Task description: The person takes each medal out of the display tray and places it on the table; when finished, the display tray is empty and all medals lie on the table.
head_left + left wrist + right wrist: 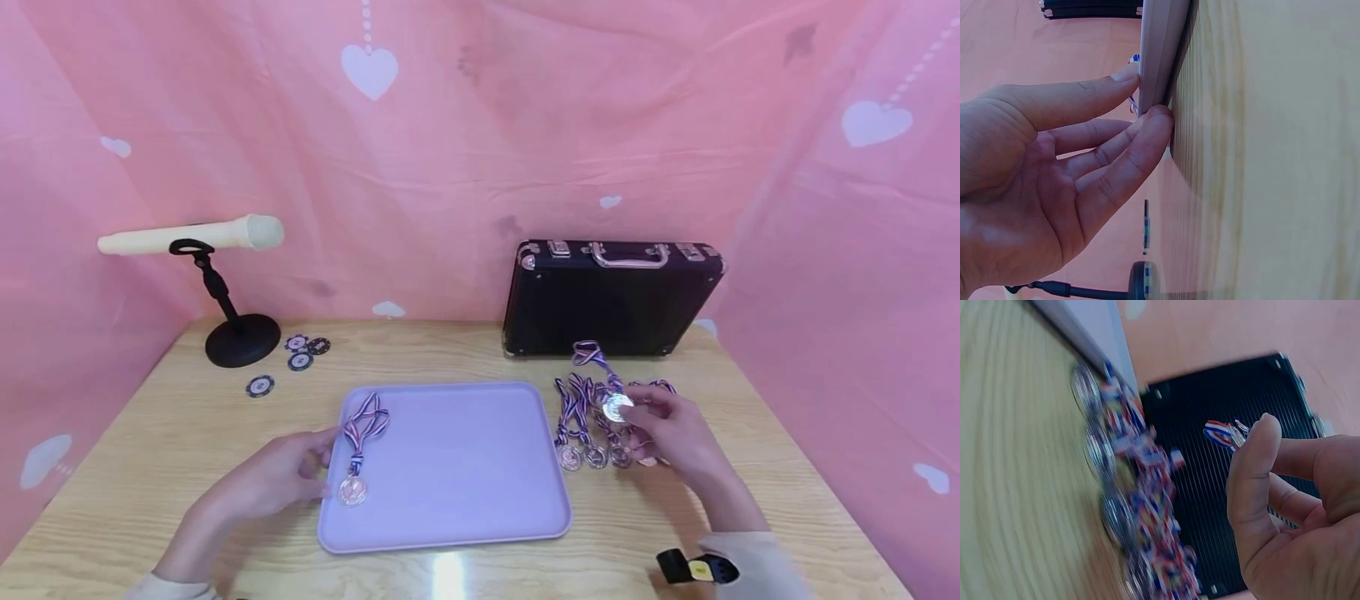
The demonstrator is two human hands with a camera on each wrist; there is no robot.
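Observation:
My left hand [279,473] pinches the left edge of a lavender tray [450,533]; in the left wrist view the thumb [1125,74] lies on the rim's upper side and a fingertip at its underside. One silver medal [352,492] on a striped ribbon [365,423] lies along the tray's left side. Right of the tray, my right hand [670,433] pinches another medal [617,407] between thumb and fingers, raised over the others, its red, white and blue ribbon [1221,434] trailing toward the case. Below it several medals [570,457] lie in a row, some hidden by the hand.
A black hard case [611,304] with metal corners and a handle stands upright behind the medals. At the back left, a cream microphone [180,237] rests on a black stand [242,340]. Several poker chips [260,386] lie near its base. Pink heart-printed cloth [465,167] surrounds the wooden table [135,467].

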